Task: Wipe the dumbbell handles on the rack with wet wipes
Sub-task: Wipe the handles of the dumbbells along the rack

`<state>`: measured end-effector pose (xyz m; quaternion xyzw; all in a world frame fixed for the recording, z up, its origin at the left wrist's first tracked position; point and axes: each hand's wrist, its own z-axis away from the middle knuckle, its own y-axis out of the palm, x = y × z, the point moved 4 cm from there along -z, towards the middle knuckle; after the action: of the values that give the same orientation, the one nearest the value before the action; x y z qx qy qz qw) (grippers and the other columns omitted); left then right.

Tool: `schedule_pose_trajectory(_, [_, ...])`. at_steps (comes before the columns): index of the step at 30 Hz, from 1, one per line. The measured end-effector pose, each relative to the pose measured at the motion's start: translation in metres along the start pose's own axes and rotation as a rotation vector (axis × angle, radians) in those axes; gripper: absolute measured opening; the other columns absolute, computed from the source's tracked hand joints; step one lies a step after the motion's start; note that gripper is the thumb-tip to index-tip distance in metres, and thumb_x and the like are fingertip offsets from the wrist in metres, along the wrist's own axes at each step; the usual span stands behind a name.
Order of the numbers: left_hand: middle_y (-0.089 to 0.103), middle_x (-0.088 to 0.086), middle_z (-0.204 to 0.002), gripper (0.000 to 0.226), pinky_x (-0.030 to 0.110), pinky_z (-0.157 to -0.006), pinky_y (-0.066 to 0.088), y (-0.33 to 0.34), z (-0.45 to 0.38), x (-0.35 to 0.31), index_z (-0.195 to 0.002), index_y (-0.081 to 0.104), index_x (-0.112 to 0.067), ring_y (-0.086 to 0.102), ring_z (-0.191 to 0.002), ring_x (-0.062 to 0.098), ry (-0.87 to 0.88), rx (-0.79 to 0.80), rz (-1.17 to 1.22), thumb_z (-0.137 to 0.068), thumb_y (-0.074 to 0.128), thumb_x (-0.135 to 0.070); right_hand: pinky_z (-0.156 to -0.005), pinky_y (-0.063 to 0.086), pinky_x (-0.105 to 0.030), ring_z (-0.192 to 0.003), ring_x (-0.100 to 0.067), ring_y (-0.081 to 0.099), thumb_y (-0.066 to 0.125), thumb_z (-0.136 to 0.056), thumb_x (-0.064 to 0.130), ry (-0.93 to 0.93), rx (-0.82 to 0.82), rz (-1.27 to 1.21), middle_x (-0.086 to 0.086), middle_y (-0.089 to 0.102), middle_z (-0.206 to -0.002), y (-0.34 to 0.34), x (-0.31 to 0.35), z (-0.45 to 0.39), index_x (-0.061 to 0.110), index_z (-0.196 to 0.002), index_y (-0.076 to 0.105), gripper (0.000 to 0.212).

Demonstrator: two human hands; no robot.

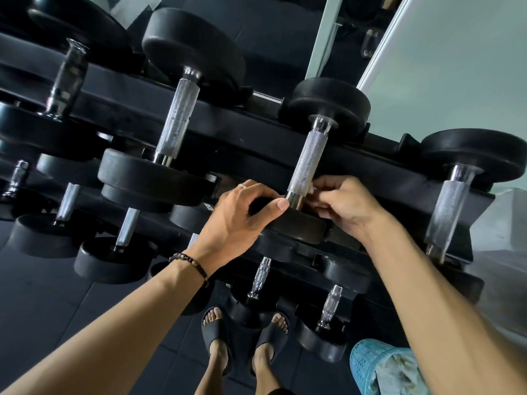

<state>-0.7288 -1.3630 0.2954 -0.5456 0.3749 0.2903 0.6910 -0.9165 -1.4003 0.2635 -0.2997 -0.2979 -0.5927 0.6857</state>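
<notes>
Both hands are working low on one dumbbell handle: left hand gripping its near weight head, right hand pinching a wet wipe (mostly hidden) against it.

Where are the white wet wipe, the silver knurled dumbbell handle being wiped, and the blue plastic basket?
white wet wipe [310, 192], head view, crumpled edge.
silver knurled dumbbell handle [308, 161], head view, mid-shaft.
blue plastic basket [366, 357], head view, mesh wall.

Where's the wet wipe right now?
In the head view, right of centre: the wipe is pinched in the right hand against the near end of the handle.
</notes>
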Motion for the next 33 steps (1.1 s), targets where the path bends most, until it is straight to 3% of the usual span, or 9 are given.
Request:
schedule_pose_trajectory(6, [0.067, -0.012, -0.091, 0.031, 0.025, -0.076, 0.051, -0.002, -0.003, -0.002, -0.093, 0.07, -0.029, 0.063, -0.085, 0.004, -0.033, 0.047, 0.036, -0.085, 0.06, -0.057, -0.072, 0.061, -0.031, -0.074, -0.019, 0.075, 0.073, -0.084, 0.003, -0.272, -0.235, 0.169, -0.005, 0.076, -0.079, -0.022, 0.03, 0.031, 0.016, -0.082, 0.073, 0.013])
schedule_pose_trajectory(10, [0.072, -0.015, -0.096, 0.036, 0.013, -0.082, 0.049, -0.011, -0.016, -0.012, -0.116, 0.069, -0.026, 0.066, -0.091, -0.007, -0.074, 0.063, 0.109, -0.083, 0.076, -0.037, -0.072, 0.058, -0.026, -0.073, -0.011, 0.072, 0.078, -0.082, 0.011, -0.499, -0.359, 0.244, 0.006, 0.074, -0.074, -0.009, 0.034, 0.062, 0.022, -0.081, 0.076, 0.011])
schedule_pose_trajectory(15, [0.076, -0.013, -0.082, 0.018, 0.008, -0.071, 0.05, -0.012, -0.029, -0.037, -0.106, 0.074, -0.021, 0.072, -0.081, -0.001, -0.08, 0.116, 0.347, -0.088, 0.072, -0.024, -0.069, 0.055, -0.017, -0.074, -0.006, 0.071, 0.076, -0.083, 0.006, -0.604, -0.418, 0.181, 0.007, 0.074, -0.08, 0.02, 0.036, 0.078, 0.014, -0.087, 0.076, 0.009])
schedule_pose_trajectory(17, [0.078, -0.003, -0.085, 0.015, 0.018, -0.073, 0.055, -0.014, -0.033, -0.036, -0.101, 0.076, -0.018, 0.073, -0.079, 0.007, -0.131, 0.133, 0.445, -0.087, 0.074, -0.018, -0.071, 0.053, -0.013, -0.079, -0.002, 0.071, 0.072, -0.086, 0.003, -0.596, -0.436, 0.134, 0.008, 0.074, -0.086, 0.026, 0.038, 0.081, 0.016, -0.092, 0.073, 0.015])
schedule_pose_trajectory(23, [0.075, 0.008, -0.089, 0.016, 0.035, -0.081, 0.059, -0.011, -0.043, -0.024, -0.09, 0.071, -0.008, 0.074, -0.086, 0.024, -0.167, 0.145, 0.527, -0.08, 0.08, -0.017, -0.085, 0.057, -0.026, -0.092, -0.01, 0.072, 0.047, -0.095, -0.009, -0.536, -0.474, -0.058, 0.0, 0.074, -0.101, 0.034, 0.02, 0.086, 0.011, -0.115, 0.059, 0.031])
schedule_pose_trajectory(26, [0.073, 0.006, -0.083, 0.014, 0.034, -0.077, 0.059, -0.009, -0.061, -0.021, -0.078, 0.069, -0.016, 0.071, -0.078, 0.019, -0.079, 0.03, 0.404, -0.078, 0.082, -0.011, -0.083, 0.052, -0.016, -0.093, -0.005, 0.07, 0.045, -0.096, -0.008, -0.515, -0.662, -0.099, 0.0, 0.072, -0.102, 0.029, 0.0, 0.091, 0.01, -0.115, 0.06, 0.03])
schedule_pose_trajectory(29, [0.072, -0.008, -0.077, 0.012, 0.021, -0.077, 0.057, -0.013, -0.081, -0.028, -0.077, 0.073, -0.02, 0.068, -0.073, 0.002, 0.04, -0.159, 0.294, -0.077, 0.083, -0.014, -0.076, 0.049, -0.01, -0.09, 0.0, 0.065, 0.052, -0.096, 0.0, -0.417, -0.743, -0.059, 0.004, 0.069, -0.099, 0.028, -0.023, 0.09, 0.01, -0.113, 0.064, 0.023])
schedule_pose_trajectory(31, [0.072, -0.013, -0.082, 0.01, 0.016, -0.079, 0.055, -0.012, -0.091, -0.038, -0.088, 0.078, -0.017, 0.069, -0.078, -0.002, 0.101, -0.219, 0.272, -0.079, 0.082, -0.015, -0.062, 0.05, -0.014, -0.071, 0.001, 0.06, 0.052, -0.099, 0.006, -0.37, -0.72, -0.064, 0.006, 0.066, -0.09, 0.034, -0.035, 0.088, 0.008, -0.112, 0.065, 0.019])
schedule_pose_trajectory(33, [0.072, -0.011, -0.086, 0.015, 0.018, -0.081, 0.056, -0.004, -0.101, -0.044, -0.096, 0.078, -0.014, 0.069, -0.083, 0.002, 0.154, -0.219, 0.213, -0.08, 0.08, -0.013, -0.056, 0.05, -0.03, -0.062, -0.006, 0.055, 0.049, -0.101, 0.009, -0.36, -0.724, -0.069, 0.004, 0.064, -0.082, 0.038, -0.039, 0.087, 0.008, -0.109, 0.065, 0.018])
